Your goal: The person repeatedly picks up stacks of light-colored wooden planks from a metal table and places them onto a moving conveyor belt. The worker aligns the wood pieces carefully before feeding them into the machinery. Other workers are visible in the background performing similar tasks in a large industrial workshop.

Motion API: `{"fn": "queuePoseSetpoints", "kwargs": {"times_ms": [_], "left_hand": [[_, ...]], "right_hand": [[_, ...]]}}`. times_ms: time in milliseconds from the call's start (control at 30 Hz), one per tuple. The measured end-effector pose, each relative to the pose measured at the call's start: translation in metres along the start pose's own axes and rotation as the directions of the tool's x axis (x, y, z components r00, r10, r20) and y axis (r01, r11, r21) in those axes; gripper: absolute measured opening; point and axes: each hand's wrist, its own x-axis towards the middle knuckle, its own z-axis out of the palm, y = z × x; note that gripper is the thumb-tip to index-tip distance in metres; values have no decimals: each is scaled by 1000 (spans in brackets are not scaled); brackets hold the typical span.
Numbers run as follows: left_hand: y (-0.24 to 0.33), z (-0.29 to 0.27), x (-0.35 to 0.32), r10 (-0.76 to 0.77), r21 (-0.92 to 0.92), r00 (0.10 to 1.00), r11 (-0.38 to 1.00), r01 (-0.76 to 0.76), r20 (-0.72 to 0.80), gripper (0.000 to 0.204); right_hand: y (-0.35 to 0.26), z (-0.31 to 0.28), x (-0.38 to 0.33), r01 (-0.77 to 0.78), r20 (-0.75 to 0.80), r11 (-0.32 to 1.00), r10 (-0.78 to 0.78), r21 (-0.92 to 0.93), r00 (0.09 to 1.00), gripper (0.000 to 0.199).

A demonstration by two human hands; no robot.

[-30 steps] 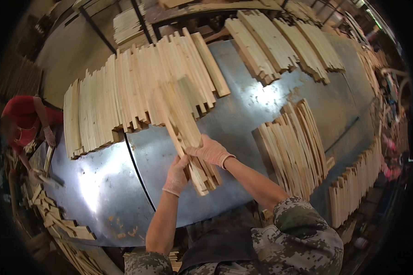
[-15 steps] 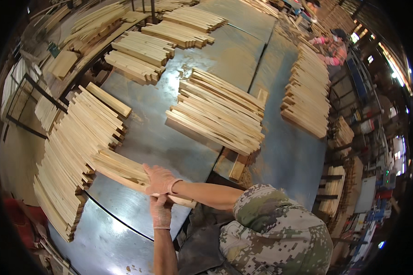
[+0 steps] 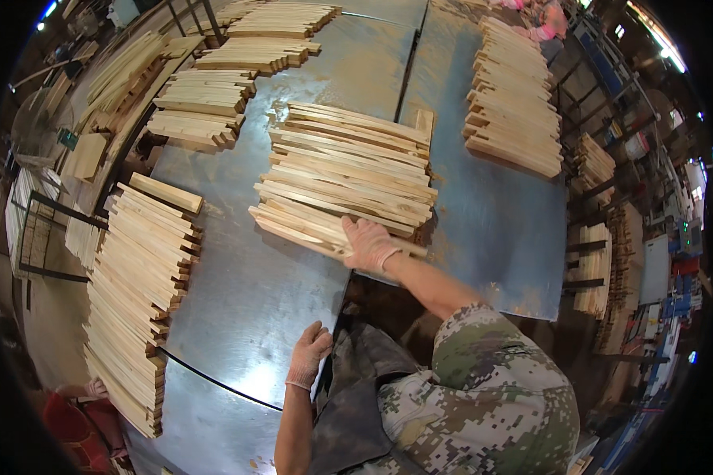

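My right hand (image 3: 368, 245), in a pale pink knit glove, grips a few pale wooden strips (image 3: 297, 228) lying along the near side of a row of strips (image 3: 341, 170) in the middle of the metal table. Its fingers reach over their top near the right end, and some strip ends stick out beyond the hand. My left hand (image 3: 310, 354), gloved alike, is curled closed over the table's near edge, apart from the wood. Nothing shows in it.
A long row of wooden strips (image 3: 135, 309) lies at the left, with one loose strip (image 3: 166, 192) beyond it. More strips (image 3: 511, 103) lie at the far right and stacks (image 3: 202, 91) at the far left. Co-workers stand at the far right (image 3: 548, 22) and lower left (image 3: 79, 423).
My right hand has carried the strips from beside the left row to the near side of the middle row. My left hand has let go of them and drawn back.
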Motion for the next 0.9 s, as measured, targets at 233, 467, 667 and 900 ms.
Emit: {"fn": "queuePoseSetpoints", "kwargs": {"times_ms": [233,467,667,900], "left_hand": [[-37,-20,-33,-120,-16,987,993,119,-104,76],[-40,14,-53,-202,13,943,977,213,-266,56],[-45,12,-45,-154,37,972,986,163,-176,59],[-77,-17,-36,-139,-19,973,990,138,-184,68]], "right_hand": [[22,16,-1,-2,-40,998,0,-67,999,105],[28,58,-2,-4,-151,994,-12,-107,989,84],[41,76,12,-5,-214,990,-26,-142,976,81],[42,46,-44,-9,-385,980,86,199,919,97]]}}
